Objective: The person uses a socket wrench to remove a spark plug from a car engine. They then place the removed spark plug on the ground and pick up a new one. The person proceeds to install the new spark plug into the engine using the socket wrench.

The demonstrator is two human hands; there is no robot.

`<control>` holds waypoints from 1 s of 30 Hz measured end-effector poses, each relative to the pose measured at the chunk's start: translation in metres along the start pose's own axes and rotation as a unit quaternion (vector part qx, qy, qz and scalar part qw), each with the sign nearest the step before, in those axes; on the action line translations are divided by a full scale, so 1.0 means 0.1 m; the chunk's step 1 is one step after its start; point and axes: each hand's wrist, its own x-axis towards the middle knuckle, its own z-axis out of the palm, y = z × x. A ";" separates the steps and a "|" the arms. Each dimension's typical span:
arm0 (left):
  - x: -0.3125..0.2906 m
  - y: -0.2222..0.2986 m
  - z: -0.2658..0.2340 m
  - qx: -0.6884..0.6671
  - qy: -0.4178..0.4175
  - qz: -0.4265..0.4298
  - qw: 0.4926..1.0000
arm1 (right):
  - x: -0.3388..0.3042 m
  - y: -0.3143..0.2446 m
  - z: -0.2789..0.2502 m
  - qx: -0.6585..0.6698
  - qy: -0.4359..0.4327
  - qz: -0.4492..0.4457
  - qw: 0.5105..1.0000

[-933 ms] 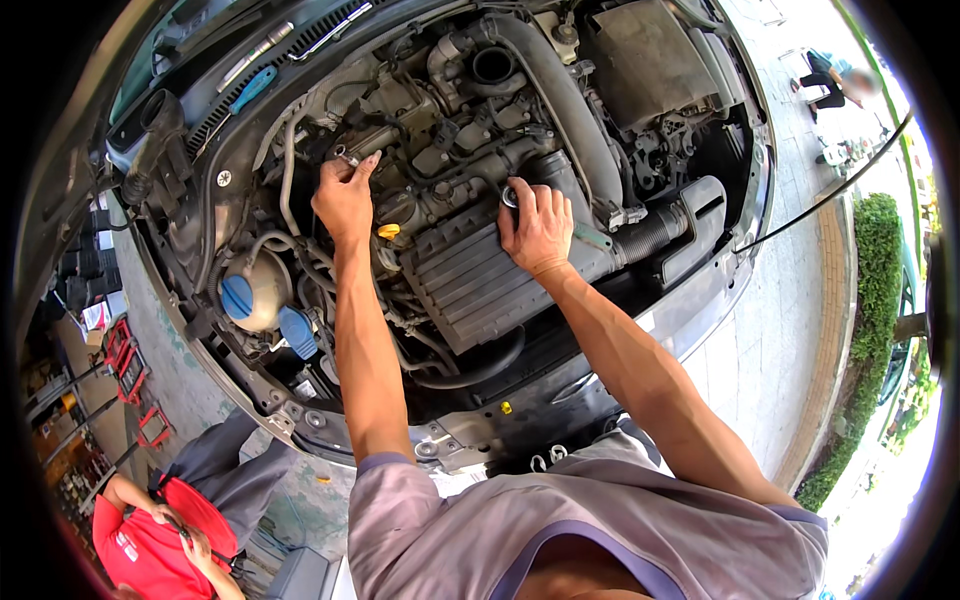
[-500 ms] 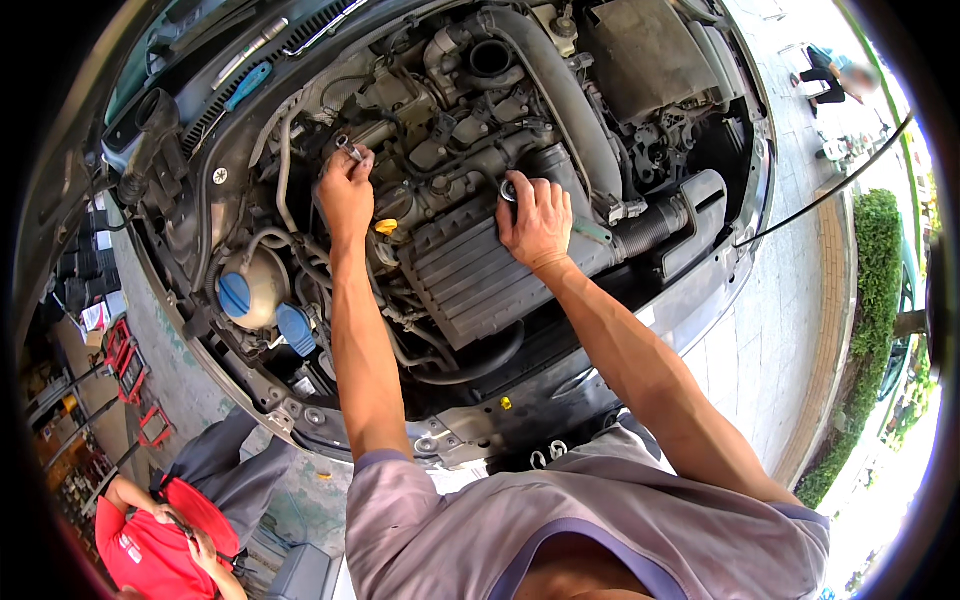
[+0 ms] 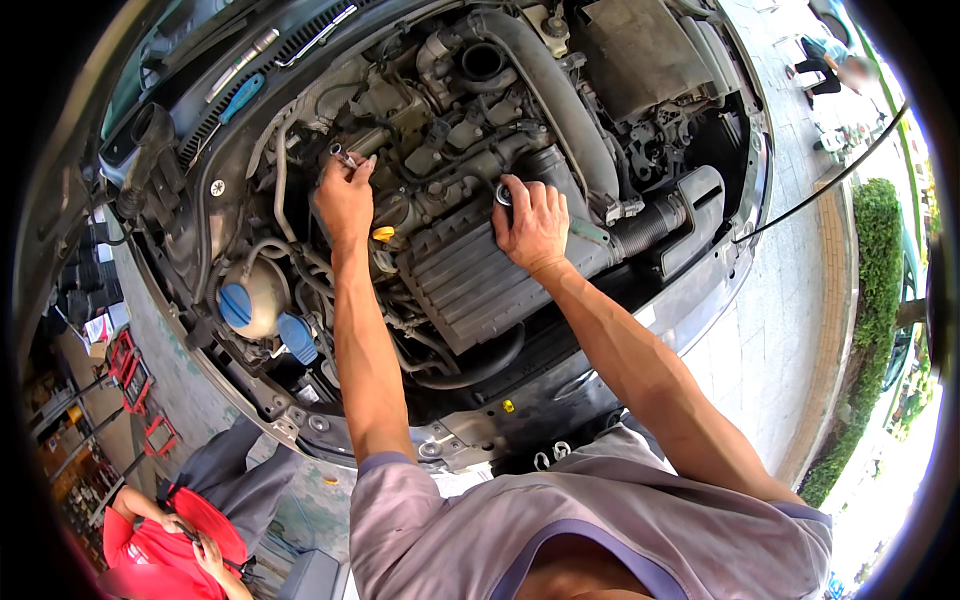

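Note:
My left hand (image 3: 344,203) is closed over the left part of the engine, with a shiny metal socket (image 3: 343,156) pinched at its fingertips. My right hand (image 3: 533,222) lies at the upper edge of the ribbed black air filter housing (image 3: 470,280), fingers bent. A round metal-rimmed piece (image 3: 503,195) shows between its thumb and index finger; the rest is under the palm. A yellow dipstick handle (image 3: 383,233) sticks up just right of my left wrist.
A blue-handled screwdriver (image 3: 243,97) and metal tools (image 3: 243,66) lie along the windshield cowl. The coolant tank (image 3: 262,290) with a blue cap stands left of my forearm. A person in red (image 3: 165,545) is at lower left. A thin black rod (image 3: 830,185) slants at the right.
My hands stay almost where they were on the engine, still gripping. The view has shifted slightly. The person in red has leaned a little.

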 end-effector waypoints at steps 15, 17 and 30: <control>-0.02 0.00 -0.08 -0.006 -0.002 0.052 0.999 | -0.01 -0.01 0.00 0.011 0.003 0.000 1.000; -0.04 0.19 -0.09 0.124 0.043 0.021 0.991 | 0.01 0.02 0.01 0.009 0.000 0.002 1.000; 0.00 0.16 -0.04 0.051 0.009 0.008 0.999 | -0.01 0.04 0.02 0.000 -0.002 0.005 1.000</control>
